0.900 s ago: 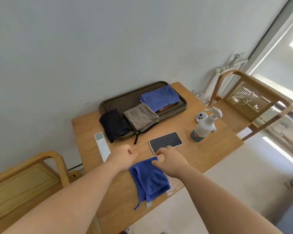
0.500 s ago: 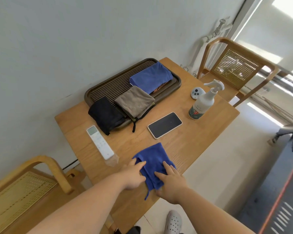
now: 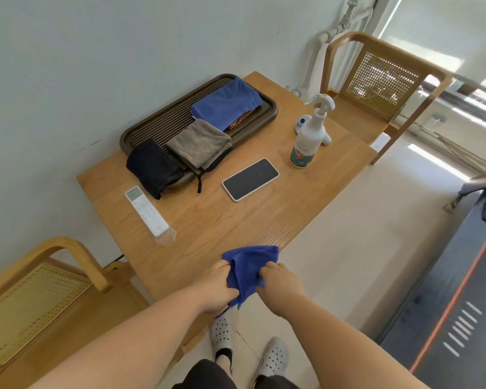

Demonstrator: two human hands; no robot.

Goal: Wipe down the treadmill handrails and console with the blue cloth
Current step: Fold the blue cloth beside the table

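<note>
A small blue cloth (image 3: 250,269) is bunched between my two hands at the near edge of the wooden table (image 3: 264,220). My left hand (image 3: 218,287) grips its left side and my right hand (image 3: 281,287) grips its right side, fingers curled into the fabric. The cloth's far part still overlaps the table edge. At the right edge of view lies the dark treadmill (image 3: 460,290) with an orange stripe; part of its grey frame (image 3: 480,183) shows, but no handrails or console can be made out.
On the table stand a white spray bottle (image 3: 309,136), a phone (image 3: 250,179), a white remote (image 3: 146,210) and a dark tray (image 3: 152,127) with black, grey and blue folded cloths. Wooden chairs (image 3: 376,80) flank the table. My feet in grey clogs (image 3: 222,332) are on the floor below.
Both hands went from pressing flat on the cloth to gripping it and drew it toward me to the table's near edge. The view has shifted back and to the right.
</note>
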